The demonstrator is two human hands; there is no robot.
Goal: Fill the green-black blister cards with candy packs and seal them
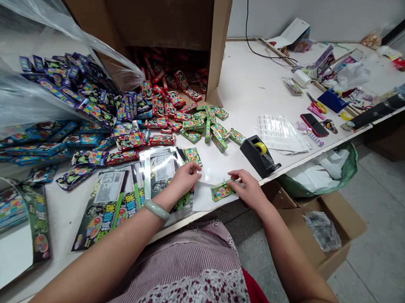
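Note:
My left hand is closed, thumb and fingertips pinched together at the left edge of a pale, see-through sheet. What lies in the pinch is too small to make out. At the table's front edge, my right hand has its thumb and fingers closed on the right end of a small green candy packet. That packet lies over a white surface, just below the sheet. Another green packet rests behind my left hand. Beneath my left wrist are flat printed display pouches with clear plastic on them.
A black tape dispenser stands right of my right hand. Red packets, purple packets and blue packets are heaped near a cardboard box. Label sheets and a phone lie rightward. An open carton sits below.

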